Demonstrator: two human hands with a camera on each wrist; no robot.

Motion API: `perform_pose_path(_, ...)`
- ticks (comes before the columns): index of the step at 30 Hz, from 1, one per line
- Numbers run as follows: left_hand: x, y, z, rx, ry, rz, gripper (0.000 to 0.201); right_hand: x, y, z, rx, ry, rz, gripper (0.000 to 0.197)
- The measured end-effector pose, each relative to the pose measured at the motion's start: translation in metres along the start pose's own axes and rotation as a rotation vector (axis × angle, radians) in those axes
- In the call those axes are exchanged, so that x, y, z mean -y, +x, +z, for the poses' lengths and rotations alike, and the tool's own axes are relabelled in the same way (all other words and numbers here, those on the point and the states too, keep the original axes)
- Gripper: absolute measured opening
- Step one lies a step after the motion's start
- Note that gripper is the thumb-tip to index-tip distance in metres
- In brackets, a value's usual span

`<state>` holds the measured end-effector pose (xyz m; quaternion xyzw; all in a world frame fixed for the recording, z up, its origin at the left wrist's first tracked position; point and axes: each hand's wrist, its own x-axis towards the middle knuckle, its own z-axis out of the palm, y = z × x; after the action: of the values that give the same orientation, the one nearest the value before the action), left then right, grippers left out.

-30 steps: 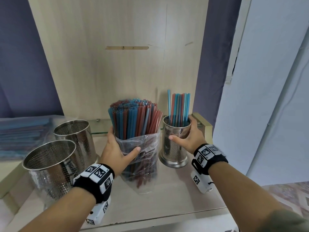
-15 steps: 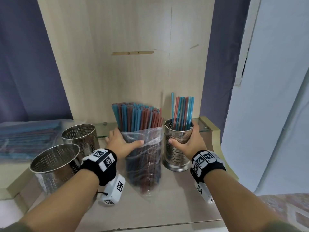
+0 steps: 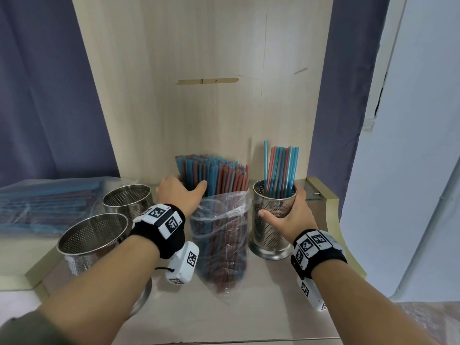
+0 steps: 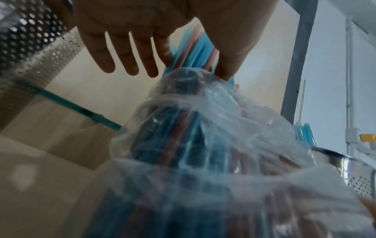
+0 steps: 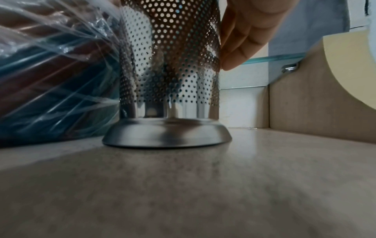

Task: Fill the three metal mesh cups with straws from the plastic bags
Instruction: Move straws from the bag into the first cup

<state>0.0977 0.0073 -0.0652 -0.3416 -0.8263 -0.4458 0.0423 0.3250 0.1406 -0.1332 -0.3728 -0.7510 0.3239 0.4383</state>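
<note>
A clear plastic bag (image 3: pixel 221 247) of red and blue straws (image 3: pixel 219 175) stands upright mid-shelf. My left hand (image 3: pixel 189 188) reaches over its open top. In the left wrist view the thumb and index finger pinch a few straws (image 4: pixel 199 48) while the other fingers (image 4: pixel 130 61) stay straight. My right hand (image 3: pixel 286 207) grips the mesh cup (image 3: pixel 272 227) to the right of the bag, which holds several straws (image 3: pixel 281 168). Its base (image 5: pixel 167 133) sits flat on the shelf. Two empty mesh cups (image 3: pixel 127 197) (image 3: pixel 92 235) stand to the left.
Another bag of straws (image 3: pixel 42 205) lies flat on the far left of the shelf. A wooden back panel (image 3: pixel 211 83) rises close behind the cups. The shelf's raised edge (image 3: pixel 328 202) curves round on the right, and bare shelf surface (image 3: pixel 249 314) lies in front.
My left hand has let go of the bag's middle and climbed to the straw tops, where it pinches a few. The right hand stays on the right cup.
</note>
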Motion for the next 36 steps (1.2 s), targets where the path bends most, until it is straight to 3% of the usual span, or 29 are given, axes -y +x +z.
perform_pose_path(2, -0.003, 0.004, -0.001, -0.02, 0.014, 0.067, 0.054, 0.0, 0.0, 0.0, 0.003, -0.002, -0.005, 0.108)
perform_pose_path(7, -0.009, 0.013, -0.001, -0.067, -0.019, 0.088, 0.064, -0.002, 0.002, 0.0, 0.002, -0.004, -0.006, 0.109)
perform_pose_path(11, -0.023, 0.016, -0.007, -0.08, -0.064, 0.061, 0.039, -0.004, 0.002, 0.001, 0.003, -0.005, -0.006, 0.108)
perform_pose_path(17, -0.026, 0.031, -0.007, -0.124, -0.116, -0.001, 0.054, -0.005, 0.003, 0.001, 0.009, 0.002, -0.017, 0.109)
perform_pose_path(22, -0.038, 0.034, -0.016, -0.112, -0.221, 0.044, 0.041, -0.007, 0.004, 0.001, 0.008, 0.02, -0.037, 0.107)
perform_pose_path(24, -0.045, 0.039, -0.024, -0.119, -0.239, 0.074, 0.033, -0.008, 0.004, 0.001, 0.007, 0.026, -0.044, 0.106)
perform_pose_path(31, -0.084, 0.068, -0.07, -0.138, -0.35, 0.141, 0.038, -0.011, 0.006, 0.002, 0.013, 0.031, -0.04, 0.109)
perform_pose_path(36, -0.116, 0.089, -0.106, -0.15, -0.557, 0.15, 0.028, -0.01, 0.006, 0.002, 0.021, 0.041, -0.038, 0.107)
